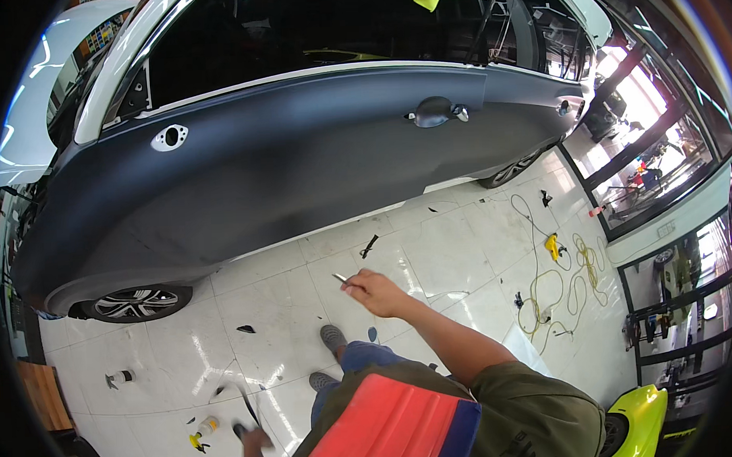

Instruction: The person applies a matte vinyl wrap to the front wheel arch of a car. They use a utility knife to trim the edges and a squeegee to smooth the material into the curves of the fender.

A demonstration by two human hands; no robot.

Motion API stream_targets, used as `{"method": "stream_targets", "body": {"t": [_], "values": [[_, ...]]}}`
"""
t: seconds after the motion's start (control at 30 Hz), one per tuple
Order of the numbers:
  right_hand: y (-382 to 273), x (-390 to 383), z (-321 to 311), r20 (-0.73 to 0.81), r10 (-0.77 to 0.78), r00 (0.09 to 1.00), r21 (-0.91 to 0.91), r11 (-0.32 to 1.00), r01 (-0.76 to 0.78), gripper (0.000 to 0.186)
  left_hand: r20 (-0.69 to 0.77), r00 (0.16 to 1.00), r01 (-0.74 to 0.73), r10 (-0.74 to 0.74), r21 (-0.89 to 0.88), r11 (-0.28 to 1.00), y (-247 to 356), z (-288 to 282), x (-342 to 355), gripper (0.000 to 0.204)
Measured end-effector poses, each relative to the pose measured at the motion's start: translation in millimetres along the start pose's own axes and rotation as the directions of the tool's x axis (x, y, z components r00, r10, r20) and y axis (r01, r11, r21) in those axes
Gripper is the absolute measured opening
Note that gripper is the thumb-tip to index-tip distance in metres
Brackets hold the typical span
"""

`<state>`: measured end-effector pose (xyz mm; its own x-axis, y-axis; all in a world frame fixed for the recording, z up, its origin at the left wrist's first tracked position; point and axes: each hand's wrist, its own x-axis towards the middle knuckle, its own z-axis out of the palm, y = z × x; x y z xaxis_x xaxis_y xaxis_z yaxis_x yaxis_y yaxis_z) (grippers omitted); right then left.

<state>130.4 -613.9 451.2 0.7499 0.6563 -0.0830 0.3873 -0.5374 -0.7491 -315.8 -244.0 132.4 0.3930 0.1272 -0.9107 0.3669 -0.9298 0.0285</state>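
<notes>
Matte, smoothly curved car (300, 174)
Right hand (375, 293) pinches slim metallic tool (339, 278); blurred left hand (256, 442): grip I cannot tell.

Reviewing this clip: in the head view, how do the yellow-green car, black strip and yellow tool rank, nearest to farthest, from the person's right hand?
From the right hand, as the head view shows it:
1. Black strip: floor, just above it in the picture.
2. Yellow tool: floor, to the right.
3. Yellow-green car: lower-right corner.
</notes>
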Motion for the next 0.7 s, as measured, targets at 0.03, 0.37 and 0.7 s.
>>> {"method": "stream_targets", "body": {"t": [0.03,0.37,0.7], "values": [[0.9,3.4,-2.1,0.070,0.039,0.997,0.007,0.999,-0.039,0.027,0.091,0.995,0.052,-0.045,-0.073,0.996,10.0,19.7,-27.5,0.049],[32.7,4.5,33.1,0.422,-0.209,0.882,0.309,0.948,0.077,0.024,-0.036,0.960,0.182,-0.278,-0.675,0.715,209.2,101.6,-124.6,0.078],[125.4,6.3,-87.9,0.437,-0.221,0.872,0.529,0.847,-0.050,0.027,-0.769,0.586,-0.775,-0.254,-0.624,0.100,508.2,-270.0,-180.2,0.033]]}}
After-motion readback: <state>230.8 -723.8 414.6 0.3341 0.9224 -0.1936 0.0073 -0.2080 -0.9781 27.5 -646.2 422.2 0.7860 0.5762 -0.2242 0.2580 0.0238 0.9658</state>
